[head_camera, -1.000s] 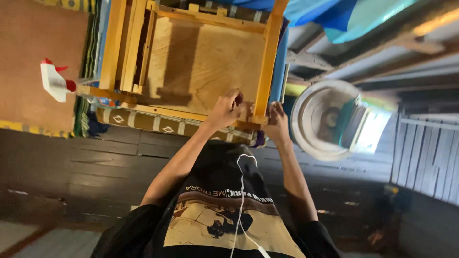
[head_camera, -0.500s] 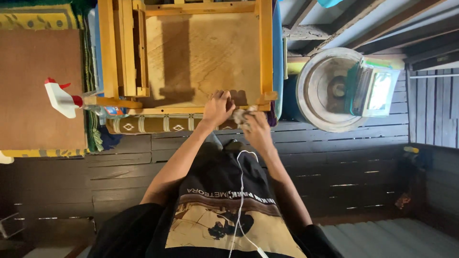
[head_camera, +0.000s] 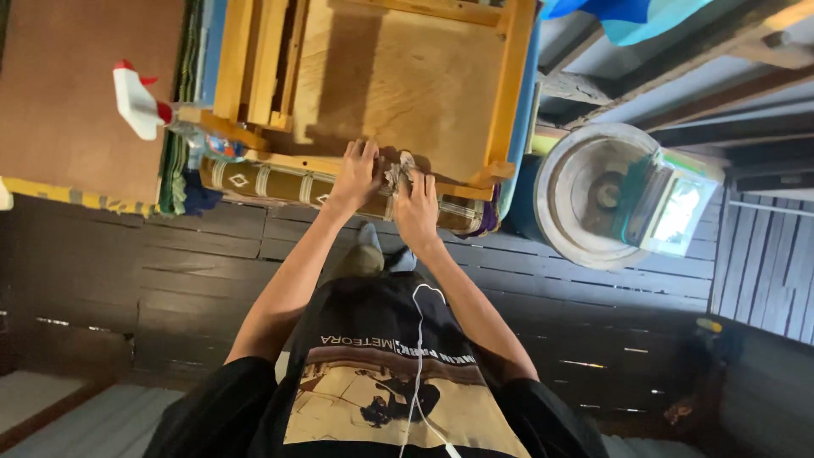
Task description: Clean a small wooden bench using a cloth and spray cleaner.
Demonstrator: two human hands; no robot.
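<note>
A yellow wooden frame (head_camera: 509, 93) with a plywood panel (head_camera: 407, 76) lies in front of me on a dark plank floor. My left hand (head_camera: 354, 176) rests palm down on the frame's near rail (head_camera: 288, 159), fingers stretched onto the panel. My right hand (head_camera: 417, 210) is right beside it, pressing a crumpled grey cloth (head_camera: 397, 171) against the same rail. The two hands almost touch.
A white spray bottle with a red trigger (head_camera: 140, 102) stands at the frame's left corner, beside a brown board (head_camera: 76, 93). A patterned rolled mat (head_camera: 271, 182) lies under the near rail. A round pale basin (head_camera: 585, 212) holding a greenish box sits to the right.
Both hands have slid left along the near rail, away from the frame's right corner. The right hand now presses the cloth next to the left hand. The view has shifted.
</note>
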